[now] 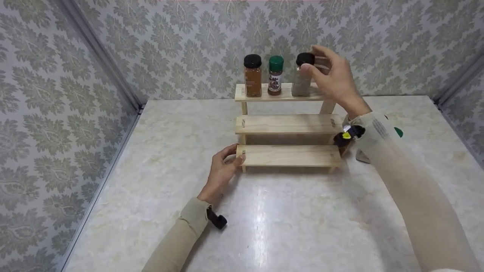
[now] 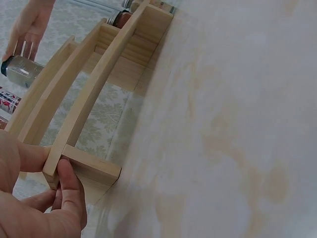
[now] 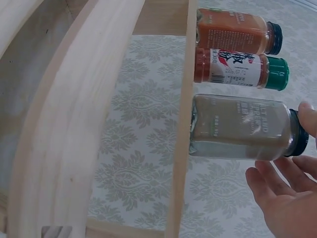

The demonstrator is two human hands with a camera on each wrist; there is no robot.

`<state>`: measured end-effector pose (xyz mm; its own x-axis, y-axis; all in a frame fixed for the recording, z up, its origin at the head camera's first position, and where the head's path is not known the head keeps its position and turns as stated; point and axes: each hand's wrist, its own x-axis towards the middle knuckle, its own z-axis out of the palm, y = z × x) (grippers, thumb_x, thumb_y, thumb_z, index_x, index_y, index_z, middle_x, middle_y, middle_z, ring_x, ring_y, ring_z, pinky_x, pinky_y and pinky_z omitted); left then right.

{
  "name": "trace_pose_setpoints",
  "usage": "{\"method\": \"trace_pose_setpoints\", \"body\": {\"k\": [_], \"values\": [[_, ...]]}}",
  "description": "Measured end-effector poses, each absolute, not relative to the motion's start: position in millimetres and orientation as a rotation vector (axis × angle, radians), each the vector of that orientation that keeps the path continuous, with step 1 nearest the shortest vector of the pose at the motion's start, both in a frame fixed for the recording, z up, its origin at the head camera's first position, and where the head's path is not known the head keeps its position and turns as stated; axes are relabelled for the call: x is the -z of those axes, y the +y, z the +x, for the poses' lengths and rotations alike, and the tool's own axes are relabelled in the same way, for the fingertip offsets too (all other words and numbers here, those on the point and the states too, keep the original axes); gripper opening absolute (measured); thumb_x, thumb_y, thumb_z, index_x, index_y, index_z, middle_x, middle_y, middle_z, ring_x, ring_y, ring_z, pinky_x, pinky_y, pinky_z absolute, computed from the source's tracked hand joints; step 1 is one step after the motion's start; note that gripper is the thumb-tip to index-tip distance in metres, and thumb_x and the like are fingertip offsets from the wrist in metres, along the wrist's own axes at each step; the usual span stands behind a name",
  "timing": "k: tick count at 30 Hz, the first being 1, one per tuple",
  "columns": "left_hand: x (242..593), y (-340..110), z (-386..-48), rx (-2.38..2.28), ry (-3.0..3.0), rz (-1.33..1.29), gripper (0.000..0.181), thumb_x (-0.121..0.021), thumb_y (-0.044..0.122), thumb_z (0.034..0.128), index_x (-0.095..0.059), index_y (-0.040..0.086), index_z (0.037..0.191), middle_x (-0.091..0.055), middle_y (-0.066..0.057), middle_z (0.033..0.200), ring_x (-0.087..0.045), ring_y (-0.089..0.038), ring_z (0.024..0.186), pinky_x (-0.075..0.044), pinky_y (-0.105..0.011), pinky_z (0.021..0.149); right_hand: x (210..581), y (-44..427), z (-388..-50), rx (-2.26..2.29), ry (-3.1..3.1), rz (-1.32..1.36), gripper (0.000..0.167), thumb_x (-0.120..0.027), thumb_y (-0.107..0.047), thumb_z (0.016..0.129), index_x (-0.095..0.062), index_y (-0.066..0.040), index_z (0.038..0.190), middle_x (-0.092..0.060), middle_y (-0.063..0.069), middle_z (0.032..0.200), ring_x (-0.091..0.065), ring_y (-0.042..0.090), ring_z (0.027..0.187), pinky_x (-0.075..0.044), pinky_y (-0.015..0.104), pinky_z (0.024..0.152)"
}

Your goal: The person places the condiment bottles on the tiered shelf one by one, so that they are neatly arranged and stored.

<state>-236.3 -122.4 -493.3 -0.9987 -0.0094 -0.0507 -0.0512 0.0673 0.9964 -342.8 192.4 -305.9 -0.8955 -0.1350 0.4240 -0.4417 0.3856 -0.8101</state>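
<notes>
The right hand (image 1: 336, 78) pinches a clear, square, black-capped jar (image 1: 301, 84) by its top: likely slick, safer held mid-body. The left hand (image 1: 222, 168) grips a tiered pale-wood rack (image 1: 287, 155).

Long beige sleeves (image 1: 174, 236), black left-wrist device (image 1: 216, 219), black right-wrist device (image 1: 356, 132) with yellow patch (image 1: 346, 135)

three jars (image 1: 275, 75) on top shelf (image 1: 286, 91) | lower shelves (image 1: 289, 155) before | wall (image 1: 211, 45) behind

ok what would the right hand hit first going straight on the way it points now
The grey-brown jar in its grip; past that, probably the patterned wall, though depth is hard to judge.
</notes>
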Motion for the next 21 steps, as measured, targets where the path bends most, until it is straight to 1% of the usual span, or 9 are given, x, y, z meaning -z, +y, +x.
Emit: {"method": "trace_pose_setpoints", "body": {"k": [7, 10, 13, 18, 21], "values": [[495, -127, -235, -2.108, 2.301, -0.051, 0.055, -0.075, 0.013, 0.101, -0.057, 0.002, 0.152, -0.062, -0.018, 0.142, -0.062, -0.036, 0.133, -0.058, -0.033, 0.099, 305, 207, -324, -1.434, -2.327, 0.536, 0.055, -0.072, -0.022, 0.105, -0.054, -0.007, 0.155, -0.06, 0.015, 0.15, -0.058, 0.029, 0.141, -0.047, 0.04, 0.119], [495, -128, -235, -2.114, 2.292, -0.042, 0.055, -0.074, 0.013, 0.1011, -0.056, 0.002, 0.152, -0.062, -0.018, 0.144, -0.062, -0.035, 0.134, -0.058, -0.033, 0.1, 306, 218, -312, -1.397, -2.33, 0.53, 0.053, -0.072, -0.022, 0.105, -0.057, -0.007, 0.153, -0.062, 0.015, 0.149, -0.06, 0.029, 0.139, -0.048, 0.039, 0.118], [495, -128, -235, -2.12, 2.276, -0.004, 0.056, -0.073, 0.012, 0.1014, -0.055, 0.001, 0.153, -0.061, -0.02, 0.143, -0.063, -0.036, 0.132, -0.06, -0.033, 0.098, 308, 234, -299, -1.359, -2.326, 0.535, 0.049, -0.072, -0.019, 0.105, -0.059, -0.008, 0.151, -0.064, 0.015, 0.146, -0.062, 0.026, 0.135, -0.05, 0.035, 0.115], [495, -126, -236, -2.134, 2.248, 0.015, 0.055, -0.072, 0.01, 0.1021, -0.054, 0.0, 0.153, -0.06, -0.021, 0.142, -0.064, -0.037, 0.13, -0.061, -0.031, 0.095, 314, 262, -276, -1.281, -2.339, 0.534, 0.047, -0.071, -0.018, 0.105, -0.061, -0.011, 0.15, -0.066, 0.013, 0.144, -0.064, 0.015, 0.131, -0.051, 0.023, 0.11], [494, -124, -235, -2.123, 2.24, 0.002, 0.056, -0.072, 0.011, 0.1025, -0.053, 0.002, 0.155, -0.059, -0.019, 0.144, -0.064, -0.035, 0.131, -0.061, -0.033, 0.097, 321, 278, -265, -1.246, -2.348, 0.524, 0.045, -0.07, -0.016, 0.105, -0.062, -0.012, 0.15, -0.066, 0.014, 0.144, -0.063, 0.009, 0.129, -0.05, 0.021, 0.109]]}}
